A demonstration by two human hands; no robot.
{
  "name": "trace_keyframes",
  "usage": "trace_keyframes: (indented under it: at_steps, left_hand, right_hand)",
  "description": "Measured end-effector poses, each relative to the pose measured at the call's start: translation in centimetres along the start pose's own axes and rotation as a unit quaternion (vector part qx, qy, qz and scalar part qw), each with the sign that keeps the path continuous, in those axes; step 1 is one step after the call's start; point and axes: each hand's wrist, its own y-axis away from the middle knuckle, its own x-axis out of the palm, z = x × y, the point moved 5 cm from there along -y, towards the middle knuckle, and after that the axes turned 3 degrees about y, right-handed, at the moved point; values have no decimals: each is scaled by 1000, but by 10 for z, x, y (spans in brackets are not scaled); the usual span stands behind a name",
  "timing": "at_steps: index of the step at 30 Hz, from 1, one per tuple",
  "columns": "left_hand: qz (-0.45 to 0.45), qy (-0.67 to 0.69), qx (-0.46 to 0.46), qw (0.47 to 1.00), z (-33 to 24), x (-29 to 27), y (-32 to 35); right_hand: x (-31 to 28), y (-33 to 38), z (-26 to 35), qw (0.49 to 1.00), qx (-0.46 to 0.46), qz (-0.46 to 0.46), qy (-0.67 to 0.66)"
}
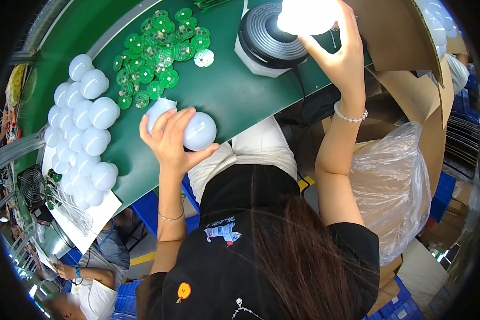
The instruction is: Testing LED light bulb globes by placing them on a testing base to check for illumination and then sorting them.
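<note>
The left hand [172,143] grips a white bulb [191,129] at the near edge of the green table [234,96], fingers curled over the frosted dome and the thumb beneath; its white base cone points away toward the table's middle. The right hand [340,53] is raised and wrapped around a lit bulb [306,15], which glows brightly right above a round black test socket [266,37] seated on a pale block; whether its base is seated in the socket cannot be told.

Handling judgement: each bulb looks light, a thin plastic shell with a smooth, matte, rounded dome. The dome is likely slippery and offers no edge, so a wrap of the fingers around the widest part, or a hold at the narrower base collar, seems safest. The shell may dent or crack under a hard squeeze or a drop.

Surroundings: a dense cluster of identical white domes [82,122] lies at the left of the table, partly on a white sheet [98,213]. A pile of small round green circuit boards [157,58], flat and stiff with tiny components, lies further in. To the right stand an open cardboard box [410,69] and a crinkled clear plastic bag [392,181]. A small black fan [32,186] sits lower left, beside another person [85,290]
</note>
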Motion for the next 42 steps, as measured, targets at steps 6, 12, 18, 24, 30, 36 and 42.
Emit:
trace_keyframes:
  at_steps: [6,12,18,24,30,36,42]
  left_hand:
    - [1,0,3,1000,1,1,1]
    - [7,0,-3,1000,1,2,1]
    - [9,0,-3,1000,1,2,1]
    - [11,-1,-1,1000,0,1,0]
    - [5,-2,0,1000,0,1,0]
    - [10,-8,-1,1000,0,2,1]
    - [10,-9,-8,1000,2,2,2]
  right_hand:
    - [3,-3,18,999,-44,-20,14]
    - [16,-17,10,998,-34,-25,-43]
    - [20,-8,-5,996,2,-28,-90]
    - [22,9,-15,993,36,-35,-104]
    - [9,8,6,1000,14,5,-20]
    - [14,-17,12,997,-43,-39,-51]
    - [20,-14,-3,995,-62,-51,-55]
